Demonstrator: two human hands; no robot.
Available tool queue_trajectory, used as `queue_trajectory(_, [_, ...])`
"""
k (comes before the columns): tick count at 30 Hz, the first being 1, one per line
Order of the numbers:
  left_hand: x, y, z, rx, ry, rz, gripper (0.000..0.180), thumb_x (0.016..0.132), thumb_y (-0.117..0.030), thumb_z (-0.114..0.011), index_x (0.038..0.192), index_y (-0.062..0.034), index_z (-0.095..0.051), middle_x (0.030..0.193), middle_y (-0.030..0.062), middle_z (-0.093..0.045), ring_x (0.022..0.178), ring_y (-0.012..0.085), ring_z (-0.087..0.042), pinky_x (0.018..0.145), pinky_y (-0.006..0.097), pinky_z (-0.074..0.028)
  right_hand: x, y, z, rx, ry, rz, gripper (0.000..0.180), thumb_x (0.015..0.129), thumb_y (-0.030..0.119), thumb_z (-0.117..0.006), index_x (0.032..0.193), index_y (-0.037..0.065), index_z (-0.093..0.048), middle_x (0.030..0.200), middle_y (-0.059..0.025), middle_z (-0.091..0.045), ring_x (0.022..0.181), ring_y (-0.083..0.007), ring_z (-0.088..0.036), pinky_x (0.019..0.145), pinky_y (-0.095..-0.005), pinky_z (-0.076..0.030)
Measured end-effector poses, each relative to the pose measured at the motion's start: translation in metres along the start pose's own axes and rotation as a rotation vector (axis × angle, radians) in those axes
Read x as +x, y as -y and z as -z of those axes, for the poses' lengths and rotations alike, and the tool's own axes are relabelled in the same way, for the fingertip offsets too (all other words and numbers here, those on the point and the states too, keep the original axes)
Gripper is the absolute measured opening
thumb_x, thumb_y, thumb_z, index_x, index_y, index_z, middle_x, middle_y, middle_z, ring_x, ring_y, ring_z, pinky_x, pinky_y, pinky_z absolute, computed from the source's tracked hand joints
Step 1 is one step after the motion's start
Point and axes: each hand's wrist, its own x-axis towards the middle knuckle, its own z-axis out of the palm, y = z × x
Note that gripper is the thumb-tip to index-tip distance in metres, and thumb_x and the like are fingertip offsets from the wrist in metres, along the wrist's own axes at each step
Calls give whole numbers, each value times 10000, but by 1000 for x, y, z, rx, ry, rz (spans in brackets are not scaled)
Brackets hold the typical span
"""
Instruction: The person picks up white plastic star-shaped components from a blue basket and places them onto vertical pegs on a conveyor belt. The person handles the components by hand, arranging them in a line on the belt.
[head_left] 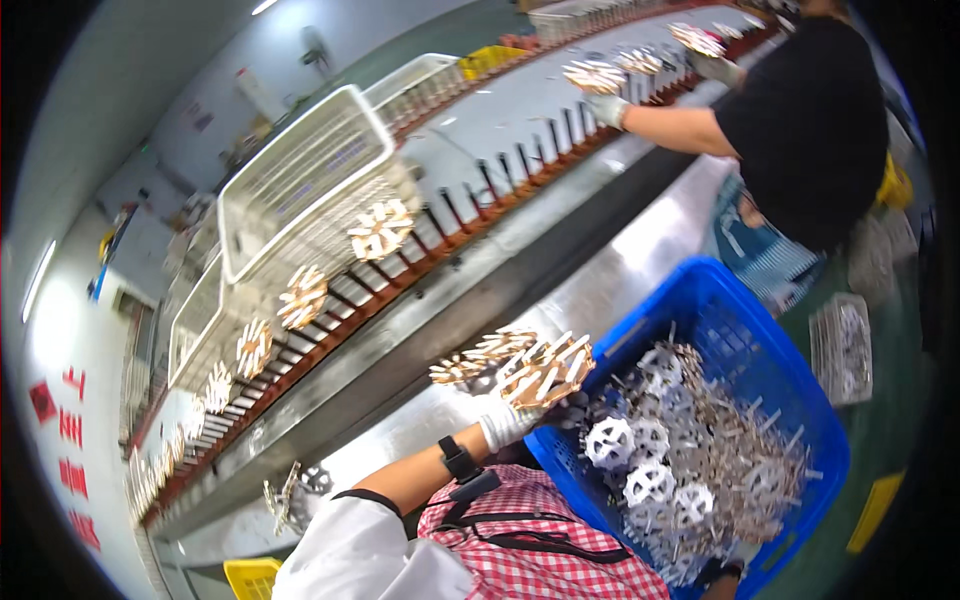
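My left hand [508, 424], in a whitish glove, is closed under a round, tan, spoked part [548, 372] with pale prongs around it. Just beyond it, more spoked parts [490, 350] lie over the metal ledge; whether the hand also holds these I cannot tell. My right hand [738, 556] is low in the blue basket [835, 435], against the near right side, its fingers hidden among the pieces. Silvery wheel-shaped parts [650, 482] and many thin pronged pieces [745, 455] fill this basket.
A conveyor with upright dark pegs [490, 185] runs diagonally past me, spoked parts [380, 230] standing on some pegs. White crates [300, 190] stand behind it. At the upper right, a gloved co-worker [815, 130] holds similar parts. A yellow crate [252, 578] sits low left.
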Motion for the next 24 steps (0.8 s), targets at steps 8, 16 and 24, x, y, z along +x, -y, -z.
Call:
queue_trajectory(8, [-100,-132,43,1385,-614,-539,450,970,-358,-484,1310,-64,-464,1243,148,-566,1100,264,-593,907,383,-515,-84,94,-4,541,93,-22,356,827,336,-647,1076,82,-621,1020,-122,-652,912,-269,-635,795,-396,-519])
queue_trajectory(16, [-117,-231,79,1911,-945,-1015,419,965,-331,-480,1289,-65,-485,1252,143,-564,1124,275,-573,926,399,-489,-184,152,-21,1138,424,-58,397,831,355,-648,1117,82,-604,1056,-118,-643,941,-263,-628,815,-394,-515])
queue_trajectory(24, [-86,-310,114,2008,-1309,-1049,391,960,-304,-476,1269,-67,-507,1262,138,-562,1147,286,-552,944,415,-464,-295,186,-54,1310,696,-126,439,836,375,-648,1158,82,-588,1093,-114,-634,970,-256,-620,834,-393,-512])
